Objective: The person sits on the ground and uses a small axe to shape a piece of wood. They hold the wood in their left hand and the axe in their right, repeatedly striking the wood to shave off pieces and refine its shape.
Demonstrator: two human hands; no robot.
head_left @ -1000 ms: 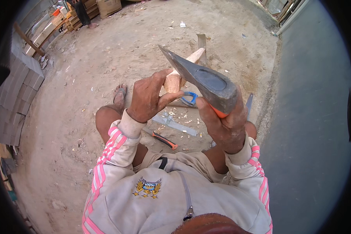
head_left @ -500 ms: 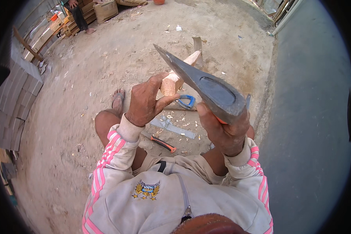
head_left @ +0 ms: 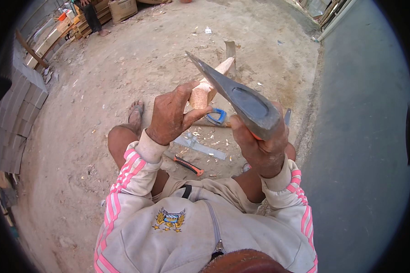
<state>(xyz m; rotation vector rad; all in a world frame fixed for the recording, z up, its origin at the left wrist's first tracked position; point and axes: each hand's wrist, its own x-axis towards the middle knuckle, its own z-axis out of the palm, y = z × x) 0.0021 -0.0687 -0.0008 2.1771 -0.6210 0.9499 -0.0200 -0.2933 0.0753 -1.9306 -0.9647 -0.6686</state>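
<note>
In front of me my left hand grips a pale, roughly hewn piece of wood between thumb and fingers. The wood's narrower end points away to the upper right, partly covered by the axe. My right hand is closed around an axe close under its dark grey head. A bit of orange handle shows at the palm; the rest is hidden. The blade slants up and left across the wood; whether they touch I cannot tell. Below, on the ground, lie a blue handle and a tool with an orange-and-black grip.
Wood chips and a flat grey strip lie between my legs. A wall with a smooth grey surface runs along the right. Grey blocks are stacked at left. Far left, a person stands near timber and a sack.
The axe head has shifted slightly right, its blade tip lower against the wood. Both hands keep their grips, and the view has moved a little.
</note>
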